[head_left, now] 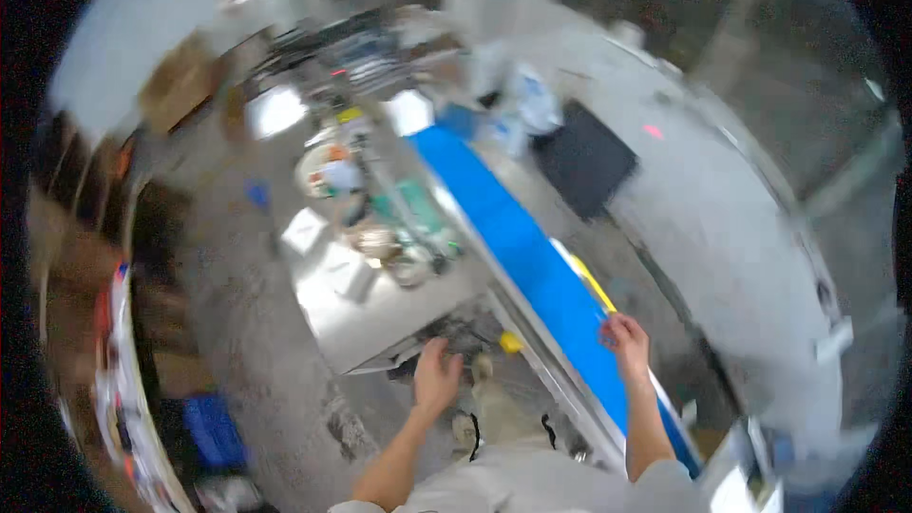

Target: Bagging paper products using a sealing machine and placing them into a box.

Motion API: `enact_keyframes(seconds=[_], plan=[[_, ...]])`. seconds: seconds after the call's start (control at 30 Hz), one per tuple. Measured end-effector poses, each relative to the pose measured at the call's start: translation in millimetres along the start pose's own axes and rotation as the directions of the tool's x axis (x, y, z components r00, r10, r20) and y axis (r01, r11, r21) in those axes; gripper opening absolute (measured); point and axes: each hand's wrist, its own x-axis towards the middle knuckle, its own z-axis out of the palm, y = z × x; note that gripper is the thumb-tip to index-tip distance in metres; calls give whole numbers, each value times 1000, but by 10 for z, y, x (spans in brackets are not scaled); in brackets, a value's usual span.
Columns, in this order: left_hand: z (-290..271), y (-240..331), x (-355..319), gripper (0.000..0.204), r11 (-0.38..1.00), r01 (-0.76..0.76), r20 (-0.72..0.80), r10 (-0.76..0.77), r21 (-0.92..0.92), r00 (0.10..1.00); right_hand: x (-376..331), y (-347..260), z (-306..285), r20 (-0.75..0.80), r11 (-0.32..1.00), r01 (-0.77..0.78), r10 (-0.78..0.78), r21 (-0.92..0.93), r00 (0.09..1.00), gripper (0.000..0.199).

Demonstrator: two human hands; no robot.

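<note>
Presently the person stands at the near end of a long blue conveyor belt [518, 237] that runs from upper left to lower right, with a steel tabletop [380, 309] to its left. The whole view is motion-blurred, so fine detail is unreliable.

Right hand [627, 340]: raised over the right edge of the belt, its fingers [613, 325] gathered at the near end of a narrow yellow strip [591, 283] lying along that edge. They appear to pinch it, but the blur leaves contact unconfirmed. The strip lies flat and parallel to the belt.

Left hand [437, 375]: held low, just off the near corner of the tabletop, over a dark patch beneath it. Its fingers look loosely curled, with nothing discernibly in them; whether it touches the tabletop edge cannot be told. A small yellow object [511, 342] sits just to its right, between the hand and the belt frame.

Tabletop contents: a cluster of metal bowls and small items [399, 256] towards the far side, flat white pieces [306, 228] near the left edge. None can be identified further.

Surroundings: a black mat [584, 160] on the grey floor right of the belt; cartons and clutter at far left.

Assessment of progress: work on the strip appears at an early stage. It rests along the belt edge with only one end attended, and the belt surface carries no goods.
</note>
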Motion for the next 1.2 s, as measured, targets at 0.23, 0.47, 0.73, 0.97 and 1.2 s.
enact_keyframes(seconds=[0.23, 0.47, 0.73, 0.97, 1.2], plan=[[1325, 1308, -1190, 39, 899, 103, 653, 227, -426, 722, -1610, 126, -1707, -178, 989, 122, -106, 82, 978, 32], [3045, 2186, -2202, 53, 899, 325, 925, 182, -294, 332, -3567, 296, -4310, -624, 945, 307, -309, -115, 718, 33], [4773, 2940, -3538, 74, 877, 479, 993, 72, -20, -91, -5825, 1342, -7865, -886, 736, -538, -462, -412, 46, 82], [5017, 2993, -3740, 61, 802, 597, 975, 105, 34, -197, -5530, 1567, -8157, -846, 877, -480, 235, -28, 478, 83], [4812, 3217, -3491, 52, 817, 576, 999, -17, 43, -50, -5368, 1291, -7600, -820, 894, -446, 216, -52, 530, 71]])
